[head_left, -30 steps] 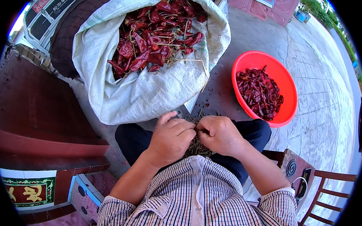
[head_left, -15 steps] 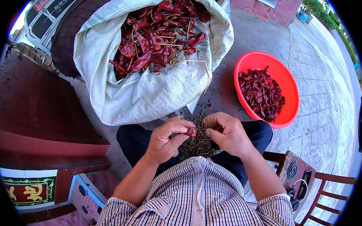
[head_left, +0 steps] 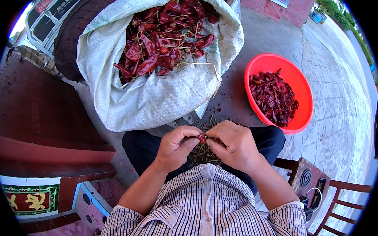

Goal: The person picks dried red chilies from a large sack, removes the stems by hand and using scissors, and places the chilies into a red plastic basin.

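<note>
Between my hands, above my lap, is a dried red chili pepper (head_left: 202, 138). My left hand (head_left: 175, 146) pinches it between thumb and fingers. From the other side my right hand (head_left: 234, 146) has closed thumb and fingertips at the pepper's end. Just ahead, a white woven sack (head_left: 156, 104) lies with its mouth open, full of dried chilies (head_left: 158, 40) with stems. To the right, a red plastic basin (head_left: 301, 102) holds a heap of darker red chilies (head_left: 274, 98). Loose stems (head_left: 206, 154) are scattered on the ground below my hands.
At the left is a dark red wooden surface (head_left: 42, 107). A small stool (head_left: 306, 182) with a coil-shaped item and a white cable stands at the lower right, beside a slatted wooden chair (head_left: 340, 217). A vehicle (head_left: 54, 15) shows at the far left.
My right hand has moved left and pinched the end of the chili pepper in my left hand. Both hands now meet on it. The sack and basin stay as they were.
</note>
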`<state>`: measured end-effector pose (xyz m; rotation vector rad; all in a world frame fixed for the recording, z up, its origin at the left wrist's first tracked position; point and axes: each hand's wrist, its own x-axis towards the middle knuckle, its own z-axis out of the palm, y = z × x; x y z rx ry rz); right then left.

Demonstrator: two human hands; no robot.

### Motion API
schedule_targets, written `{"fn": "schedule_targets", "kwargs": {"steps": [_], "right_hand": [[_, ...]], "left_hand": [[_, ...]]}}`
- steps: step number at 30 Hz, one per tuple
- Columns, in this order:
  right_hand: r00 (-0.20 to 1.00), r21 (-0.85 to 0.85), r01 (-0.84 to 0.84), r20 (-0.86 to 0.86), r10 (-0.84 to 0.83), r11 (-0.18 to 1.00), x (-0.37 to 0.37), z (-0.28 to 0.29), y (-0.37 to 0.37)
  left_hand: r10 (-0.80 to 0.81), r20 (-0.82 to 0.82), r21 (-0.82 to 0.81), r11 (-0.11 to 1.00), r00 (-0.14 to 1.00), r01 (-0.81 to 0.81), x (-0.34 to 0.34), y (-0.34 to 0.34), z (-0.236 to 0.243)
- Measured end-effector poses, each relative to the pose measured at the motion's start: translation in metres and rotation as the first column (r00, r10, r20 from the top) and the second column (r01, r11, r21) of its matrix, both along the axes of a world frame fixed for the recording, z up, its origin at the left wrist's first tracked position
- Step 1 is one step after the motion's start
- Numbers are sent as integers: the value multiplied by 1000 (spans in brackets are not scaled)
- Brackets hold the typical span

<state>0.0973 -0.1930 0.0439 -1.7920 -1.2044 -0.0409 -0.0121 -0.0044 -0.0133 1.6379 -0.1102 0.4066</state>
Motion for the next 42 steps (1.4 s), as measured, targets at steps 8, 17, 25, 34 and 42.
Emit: {"fn": "schedule_targets", "kwargs": {"steps": [8,17,25,34,42], "right_hand": [[987,-143,71,153,-49,987,-3,4,-2],[999,-144,-20,-53,12,989,1,6,-3],[932,-124,-37,-362,-11,992,0,8,-8],[827,-58,-20,-562,-16,998,-8,9,-4],[993,-47,76,-85,-80,996,-12,8,2]], "left_hand": [[47,-56,217,976,997,-34,1,-3,16],[63,-91,183,982,994,-45,7,-9,24],[-72,-96,-18,997,993,70,7,-11,20],[-218,-195,-509,856,956,92,4,-6,9],[-98,-216,-348,937,971,17,2,-9,11]]}}
